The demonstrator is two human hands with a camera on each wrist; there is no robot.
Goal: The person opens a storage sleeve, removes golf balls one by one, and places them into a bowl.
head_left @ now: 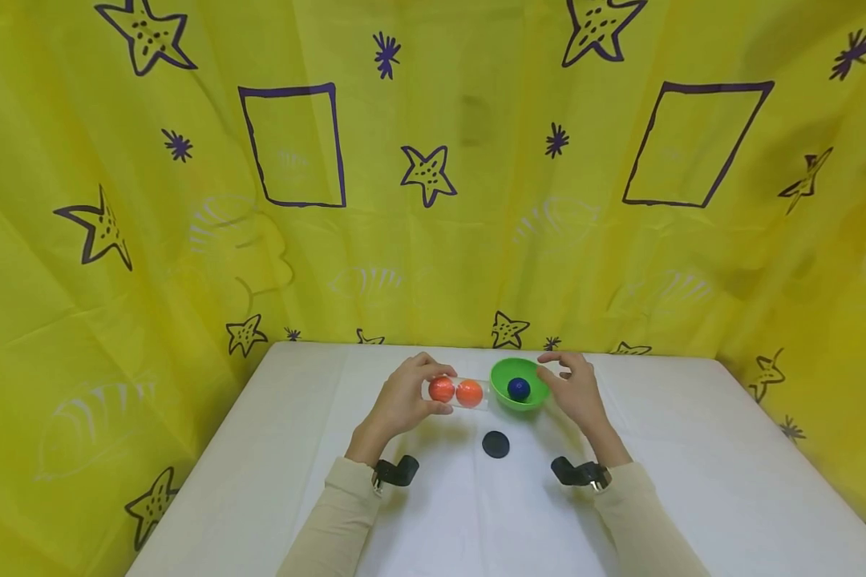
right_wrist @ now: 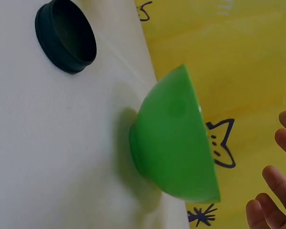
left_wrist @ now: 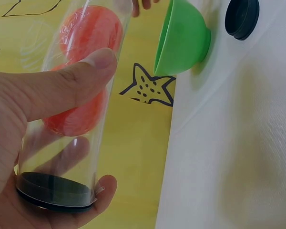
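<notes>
Left fingers point(left_wrist: 107, 185) grip tube point(left_wrist: 89, 143) containing 2 balls point(left_wrist: 91, 31).

Held a clear tube point(left_wrist: 86, 148) sideways in the left grip point(head_left: 402, 394), raised above the worktop point(head_left: 729, 481), with a dark cap point(left_wrist: 55, 192) on the palm end and two orange balls point(head_left: 469, 393) next to each other inside, towards the other end. Pointed that end at a light-green bowl point(right_wrist: 174, 143), upright on the worktop, with one dark-blue ball point(head_left: 519, 389) in it. Showed a loose black lid point(head_left: 495, 445) nearer the body, hollow side up.
</notes>
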